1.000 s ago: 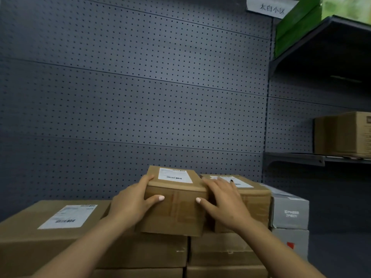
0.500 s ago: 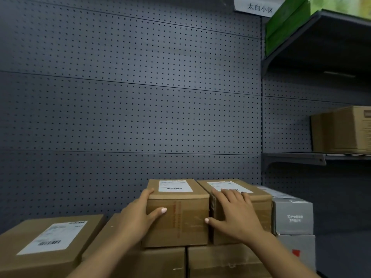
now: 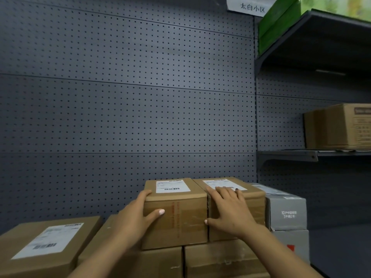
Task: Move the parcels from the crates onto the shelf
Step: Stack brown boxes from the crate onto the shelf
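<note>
Lower centre of frame: my left hand (image 3: 138,215) grips the left edge of the small brown parcel (image 3: 176,215), thumb on its front face, fingers curled round the side. The parcel sits on the stacked boxes, touching its neighbour parcel (image 3: 253,197). My right hand (image 3: 228,211) lies with fingers spread flat over their shared seam. Judgement: stiff taped cardboard, probably light, tape possibly slick; best held at opposite side faces.

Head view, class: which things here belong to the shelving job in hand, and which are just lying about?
Job in hand:
- brown parcel, gripped by the left hand
- neighbouring parcel, under the right hand
- parcels beneath

Lying about:
- grey boxes
- green box
- paper sign
- carton on the side shelf
</note>
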`<state>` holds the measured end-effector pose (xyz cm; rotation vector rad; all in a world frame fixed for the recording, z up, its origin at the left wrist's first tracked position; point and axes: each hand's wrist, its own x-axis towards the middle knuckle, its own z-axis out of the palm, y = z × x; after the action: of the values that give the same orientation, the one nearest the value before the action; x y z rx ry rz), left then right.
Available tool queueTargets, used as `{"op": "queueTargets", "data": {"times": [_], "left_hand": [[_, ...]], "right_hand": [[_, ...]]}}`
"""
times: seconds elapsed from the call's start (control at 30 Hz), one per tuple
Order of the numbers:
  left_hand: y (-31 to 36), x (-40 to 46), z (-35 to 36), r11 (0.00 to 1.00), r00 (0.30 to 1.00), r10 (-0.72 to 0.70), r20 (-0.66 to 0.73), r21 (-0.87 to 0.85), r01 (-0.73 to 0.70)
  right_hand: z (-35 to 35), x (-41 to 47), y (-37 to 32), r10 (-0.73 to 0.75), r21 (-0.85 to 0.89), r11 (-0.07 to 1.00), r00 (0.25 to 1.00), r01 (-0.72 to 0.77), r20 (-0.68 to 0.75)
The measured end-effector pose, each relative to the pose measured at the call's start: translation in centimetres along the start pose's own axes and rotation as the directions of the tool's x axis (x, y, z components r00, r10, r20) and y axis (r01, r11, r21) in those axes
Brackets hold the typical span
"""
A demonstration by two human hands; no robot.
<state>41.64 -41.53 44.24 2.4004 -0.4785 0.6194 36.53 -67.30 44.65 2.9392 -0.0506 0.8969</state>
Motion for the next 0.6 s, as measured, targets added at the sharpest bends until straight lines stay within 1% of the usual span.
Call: {"op": "queueTargets", "data": {"times": [0.13, 0.23, 0.33, 0.47, 0.6], "left_hand": [[0.0, -0.1, -0.2, 1.0, 1.0, 0.015, 0.014, 0.013, -0.015], [0.0, -0.3, -0.7, 0.997, 1.0, 0.023, 0.005, 0.074, -0.023], [0.6, -0.9, -1.4, 0.99, 0.999, 0.049, -0.023, 0.132, -0.045], [2.6, -2.9, -2.5, 0.969, 0.982, 0.163, -0.096, 0.203, -0.141], [5.1, -5.9, -2.3, 0.951, 0.957, 0.276, -0.088, 0.171, -0.259]], "right_hand": [[-0.3, -0.1, 0.2, -0.019, 0.006, 1.0, 1.0, 0.019, 0.016], [-1.2, -0.4, 0.6, -0.038, 0.016, 0.999, 0.999, 0.038, 0.024], [-2.5, -1.2, 1.2, -0.057, 0.029, 0.998, 0.998, 0.058, -0.029], [-4.3, -4.0, 1.4, -0.075, 0.104, 0.991, 0.994, 0.084, -0.085], [-5.3, -8.7, 1.7, -0.098, 0.126, 0.986, 0.993, 0.107, -0.071]]}}
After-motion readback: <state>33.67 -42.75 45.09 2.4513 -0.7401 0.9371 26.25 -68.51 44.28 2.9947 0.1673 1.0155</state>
